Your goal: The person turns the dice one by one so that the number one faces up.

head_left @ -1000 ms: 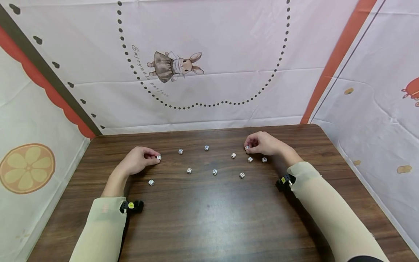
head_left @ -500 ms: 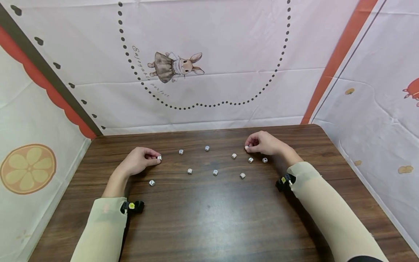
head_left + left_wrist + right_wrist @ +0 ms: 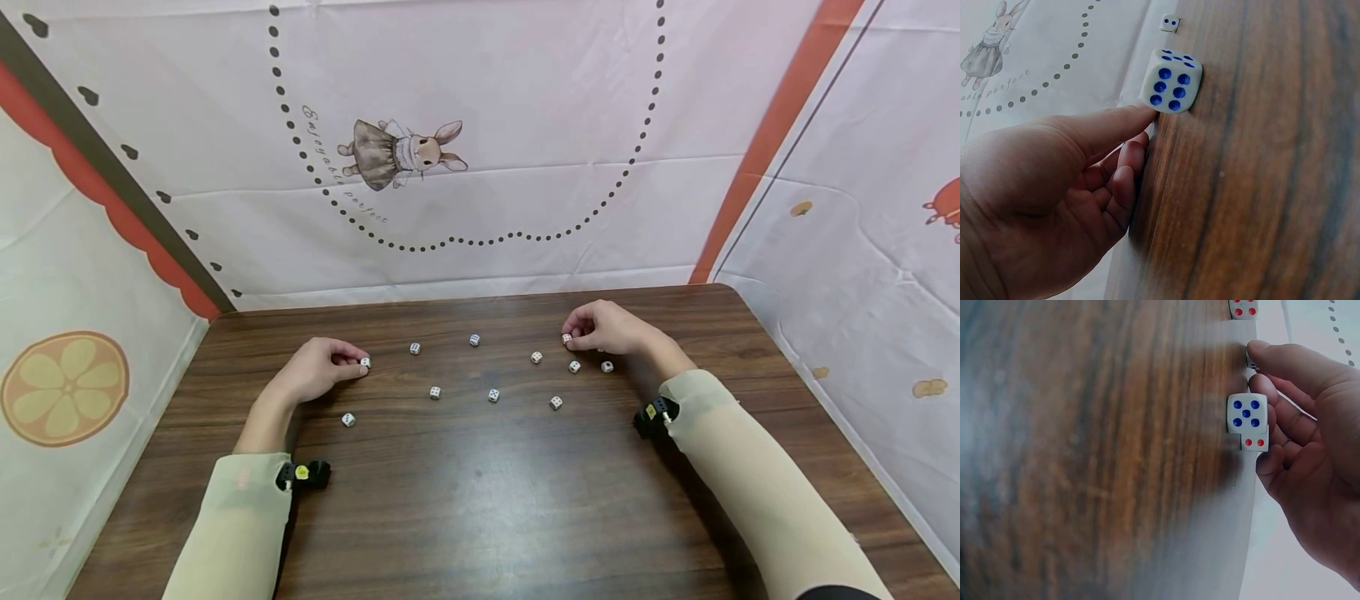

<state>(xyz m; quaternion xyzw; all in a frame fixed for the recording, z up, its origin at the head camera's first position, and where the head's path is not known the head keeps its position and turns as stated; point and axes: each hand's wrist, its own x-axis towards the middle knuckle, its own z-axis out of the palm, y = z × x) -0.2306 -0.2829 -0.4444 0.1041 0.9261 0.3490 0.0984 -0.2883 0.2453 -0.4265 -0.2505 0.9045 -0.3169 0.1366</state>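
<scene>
My left hand (image 3: 318, 368) pinches a white die (image 3: 365, 362) between thumb and fingers at the table's left side. In the left wrist view a nearer die (image 3: 1172, 84) with blue pips overlaps the thumb tip and hides the pinched one. Over at the far right, my right hand (image 3: 606, 327) holds another white die (image 3: 566, 339) at its fingertips, low over the table. Only a sliver of that held die (image 3: 1251, 357) shows beside the thumb in the right wrist view. Just in front of this hand lie two dice, one (image 3: 574, 367) and another (image 3: 607, 367) under the wrist.
More dice lie spread over the brown wooden table (image 3: 450, 500). Two are at the back, one (image 3: 415, 348) and one (image 3: 475, 340). A front row includes a die (image 3: 435, 392) and a die (image 3: 556, 402). A printed cloth (image 3: 525, 167) rises behind the table.
The die in my right hand has been turned in the fingers: its visible face goes from bluish to reddish pips. My left hand keeps its hold and stays in place.
</scene>
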